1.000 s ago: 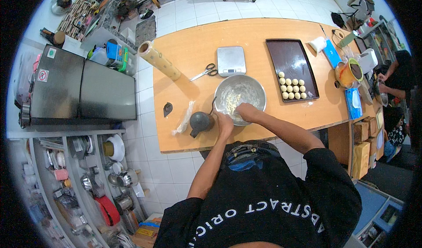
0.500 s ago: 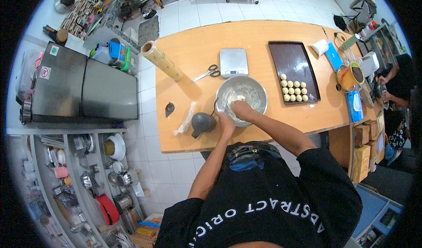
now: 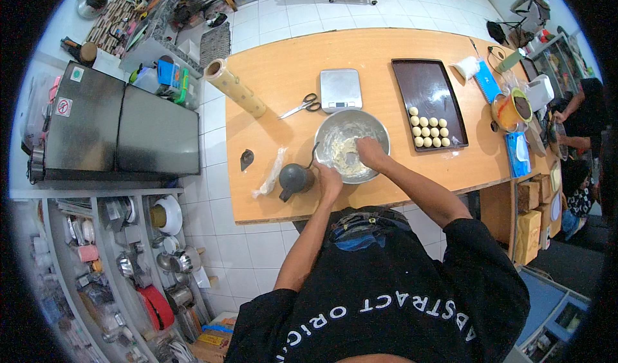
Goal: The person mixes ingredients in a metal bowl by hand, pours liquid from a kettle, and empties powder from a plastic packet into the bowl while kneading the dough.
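Pale mix (image 3: 340, 149): smeared inside steel bowl (image 3: 378, 127), no clear long axis.
R hand (image 3: 371, 152): in bowl, just R of main smear, nearer to it than L; fingers' hold hidden, can't tell.
L hand (image 3: 330, 179): grips bowl's near-L rim; mix lies beyond & to R.
Scale (image 3: 340, 89): just beyond bowl.

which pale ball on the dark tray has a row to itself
The pale ball at the far left corner of the group on the dark tray, alone in its row; the others form rows of four.
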Demonstrator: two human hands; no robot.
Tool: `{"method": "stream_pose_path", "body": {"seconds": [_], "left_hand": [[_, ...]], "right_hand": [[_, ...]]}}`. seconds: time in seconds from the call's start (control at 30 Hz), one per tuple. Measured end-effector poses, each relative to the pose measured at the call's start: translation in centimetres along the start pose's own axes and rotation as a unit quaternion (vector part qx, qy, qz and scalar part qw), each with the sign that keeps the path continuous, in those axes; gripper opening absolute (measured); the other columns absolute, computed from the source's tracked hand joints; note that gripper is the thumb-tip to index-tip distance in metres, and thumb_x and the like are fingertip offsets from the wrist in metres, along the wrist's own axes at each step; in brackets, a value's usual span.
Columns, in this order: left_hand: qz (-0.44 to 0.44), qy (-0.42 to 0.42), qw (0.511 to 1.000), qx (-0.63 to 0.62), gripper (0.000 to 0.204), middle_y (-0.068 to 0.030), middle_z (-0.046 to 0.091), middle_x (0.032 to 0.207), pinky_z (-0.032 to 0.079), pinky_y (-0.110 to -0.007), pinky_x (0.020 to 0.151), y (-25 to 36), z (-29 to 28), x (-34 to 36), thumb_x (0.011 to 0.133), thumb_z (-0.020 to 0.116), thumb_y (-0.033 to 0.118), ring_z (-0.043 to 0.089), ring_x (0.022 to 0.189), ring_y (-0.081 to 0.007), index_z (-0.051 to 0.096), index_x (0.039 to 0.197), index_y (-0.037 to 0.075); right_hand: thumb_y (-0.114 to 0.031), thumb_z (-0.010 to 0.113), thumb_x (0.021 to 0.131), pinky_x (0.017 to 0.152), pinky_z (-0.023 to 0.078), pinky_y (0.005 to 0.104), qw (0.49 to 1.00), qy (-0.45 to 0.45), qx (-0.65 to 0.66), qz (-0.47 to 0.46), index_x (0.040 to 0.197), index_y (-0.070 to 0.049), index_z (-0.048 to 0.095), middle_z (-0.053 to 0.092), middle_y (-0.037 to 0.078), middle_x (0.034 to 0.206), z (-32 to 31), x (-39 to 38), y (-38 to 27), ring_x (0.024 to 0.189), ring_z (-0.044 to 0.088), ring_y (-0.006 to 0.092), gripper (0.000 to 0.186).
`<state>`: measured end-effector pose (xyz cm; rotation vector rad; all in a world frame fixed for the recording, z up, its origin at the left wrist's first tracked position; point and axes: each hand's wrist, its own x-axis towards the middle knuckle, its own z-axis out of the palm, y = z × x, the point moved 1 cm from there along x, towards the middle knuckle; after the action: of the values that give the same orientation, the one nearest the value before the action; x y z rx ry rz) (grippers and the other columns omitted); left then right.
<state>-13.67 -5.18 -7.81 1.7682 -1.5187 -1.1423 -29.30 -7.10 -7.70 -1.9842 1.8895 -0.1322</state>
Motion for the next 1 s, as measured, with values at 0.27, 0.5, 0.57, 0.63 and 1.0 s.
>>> {"method": "stream_pose_path", "body": {"seconds": [0.27, 0.5, 0.57, 0.63, 1.0], "left_hand": [[0.004, 0.023, 0.999, 0.026, 0.052, -0.0352, 0.049, 0.101, 0.038, -0.047, 0.082, -1.3, 0.2, 0.3, 0.077, 0.041, -0.002, 0.049, 0.096, -0.0455, 0.013, 0.120, -0.008], [0.045, 0.028, 0.999, 0.000, 0.052, -0.0347, 0.049, 0.096, 0.037, -0.046, 0.082, -0.6, 0.1, 0.0, 0.074, 0.040, -0.005, 0.050, 0.095, -0.0444, 0.011, 0.118, -0.008], [0.010, 0.008, 1.000, -0.004, 0.053, -0.0344, 0.049, 0.096, 0.038, -0.045, 0.081, -0.4, 0.4, 0.0, 0.074, 0.041, -0.005, 0.050, 0.094, -0.0438, 0.012, 0.118, -0.008], [0.008, 0.007, 0.999, -0.037, 0.053, -0.0346, 0.049, 0.096, 0.038, -0.046, 0.081, -1.6, 0.9, 0.5, 0.074, 0.041, -0.004, 0.050, 0.094, -0.0443, 0.012, 0.118, -0.008], [0.012, 0.013, 1.000, 0.000, 0.054, -0.0355, 0.051, 0.098, 0.038, -0.048, 0.081, -1.1, 1.3, 0.4, 0.076, 0.041, -0.001, 0.050, 0.093, -0.0462, 0.011, 0.121, -0.007]], "right_hand": [[-0.004, 0.049, 0.071, 0.066, 0.048, 0.0431, 0.999, 0.015, 0.012, -0.047, 0.077, 0.002, 0.058, 0.059, 0.022, 0.075, 2.1, 2.0, -2.9, 0.075, 0.060, 0.0347, 0.013], [-0.004, 0.055, 0.066, 0.064, 0.049, 0.0418, 0.979, -0.135, -0.078, -0.133, 0.079, 0.001, 0.060, 0.060, 0.022, 0.080, 1.1, 0.8, -3.7, 0.075, 0.061, 0.0343, 0.015], [-0.004, 0.055, 0.067, 0.064, 0.049, 0.0417, 0.974, -0.154, -0.089, -0.139, 0.080, 0.001, 0.061, 0.061, 0.021, 0.080, 1.0, -0.1, -3.1, 0.075, 0.061, 0.0336, 0.016], [-0.004, 0.053, 0.068, 0.065, 0.049, 0.0418, 0.978, -0.169, -0.054, -0.108, 0.084, -0.001, 0.061, 0.060, 0.021, 0.080, 0.4, -0.9, -2.7, 0.077, 0.060, 0.0334, 0.018], [-0.005, 0.051, 0.071, 0.071, 0.047, 0.0423, 1.000, 0.011, 0.018, -0.020, 0.083, 0.000, 0.057, 0.059, 0.021, 0.081, 2.7, 1.4, -0.3, 0.082, 0.058, 0.0350, 0.015]]}}
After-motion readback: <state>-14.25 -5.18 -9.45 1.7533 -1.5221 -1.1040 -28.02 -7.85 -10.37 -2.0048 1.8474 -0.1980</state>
